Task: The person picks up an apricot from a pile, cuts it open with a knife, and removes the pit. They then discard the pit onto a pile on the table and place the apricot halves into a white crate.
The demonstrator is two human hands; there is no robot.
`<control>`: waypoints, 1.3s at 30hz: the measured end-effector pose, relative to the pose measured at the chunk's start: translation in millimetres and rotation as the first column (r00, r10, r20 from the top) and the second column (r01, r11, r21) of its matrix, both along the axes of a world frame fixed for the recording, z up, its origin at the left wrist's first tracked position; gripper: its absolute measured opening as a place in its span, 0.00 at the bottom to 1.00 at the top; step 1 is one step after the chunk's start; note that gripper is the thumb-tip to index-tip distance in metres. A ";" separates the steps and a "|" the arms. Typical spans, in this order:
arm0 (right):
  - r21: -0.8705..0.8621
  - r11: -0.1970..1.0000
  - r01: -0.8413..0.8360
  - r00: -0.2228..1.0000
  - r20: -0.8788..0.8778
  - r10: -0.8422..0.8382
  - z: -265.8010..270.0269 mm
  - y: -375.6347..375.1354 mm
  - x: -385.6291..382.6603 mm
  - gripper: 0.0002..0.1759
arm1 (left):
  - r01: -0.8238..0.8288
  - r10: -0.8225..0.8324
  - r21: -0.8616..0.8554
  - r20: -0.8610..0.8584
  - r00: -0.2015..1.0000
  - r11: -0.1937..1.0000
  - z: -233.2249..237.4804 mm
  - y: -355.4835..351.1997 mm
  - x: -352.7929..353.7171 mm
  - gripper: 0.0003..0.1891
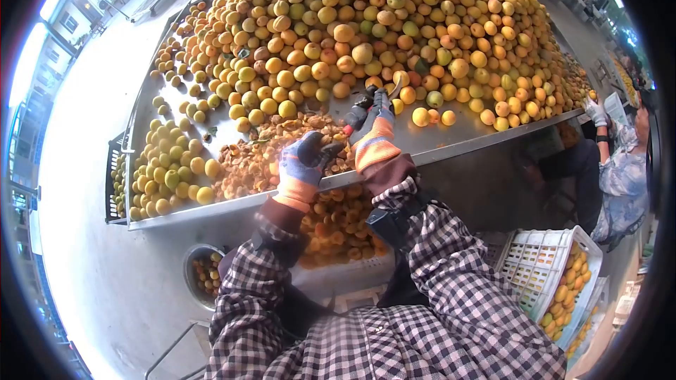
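Note:
My right hand (374, 123), in a dark-and-orange work glove, is closed around a small knife with a curved blade (397, 87). It is over the tray at the near edge of a big heap of apricots (366, 28). My left hand (304, 162), gloved alike, hovers over a pile of split apricot pieces (243, 162). Its thumb and fingers are bent but apart, and I see no fruit between them. A few whole apricots (421, 117) lie on bare metal to the right of the knife.
The metal tray table (465, 142) has a raised near rim. Greenish apricots (165, 162) gather at its left end, by a black crate (115, 176). Below are split apricots (338, 222), a metal bowl (205, 276) and a white crate (539, 257). A co-worker (620, 176) is at right.

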State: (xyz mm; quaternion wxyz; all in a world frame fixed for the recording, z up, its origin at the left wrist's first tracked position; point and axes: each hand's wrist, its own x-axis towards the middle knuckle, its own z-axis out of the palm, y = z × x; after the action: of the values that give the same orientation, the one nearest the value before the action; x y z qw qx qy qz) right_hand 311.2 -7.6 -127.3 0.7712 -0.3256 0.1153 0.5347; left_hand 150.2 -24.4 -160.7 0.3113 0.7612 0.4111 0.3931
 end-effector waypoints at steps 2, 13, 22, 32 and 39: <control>0.015 1.000 0.025 0.998 0.057 -0.026 7.3 -0.9 3.5 0.16 | -0.067 0.059 -0.072 -0.102 0.993 0.995 18.0 -0.5 -1.8 0.12; -0.009 0.981 -0.193 0.829 0.533 0.168 7.3 -6.7 22.0 0.10 | -0.103 0.113 0.059 -0.183 0.977 0.993 14.2 21.8 -20.8 0.11; -0.217 0.959 -0.185 0.242 0.935 0.258 -74.5 48.4 53.2 0.11 | 0.613 -0.567 -0.568 0.286 0.772 0.549 51.5 -22.9 -10.5 0.13; -0.644 0.753 0.135 -0.552 0.582 0.597 -30.5 53.3 33.5 0.29 | 0.623 -0.598 -0.489 0.233 0.767 0.610 39.1 -10.6 -17.7 0.14; -0.762 0.643 0.075 -0.535 0.514 0.670 -31.1 50.3 37.7 0.34 | 0.460 -0.338 -0.520 0.316 0.886 0.719 33.4 -3.3 -19.9 0.11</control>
State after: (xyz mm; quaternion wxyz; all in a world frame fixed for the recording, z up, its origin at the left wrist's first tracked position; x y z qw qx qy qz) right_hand 348.9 42.7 -158.4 0.1540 -0.7862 -0.5605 0.2098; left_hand 130.4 -27.7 -127.3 0.6458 0.6565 0.3031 0.2454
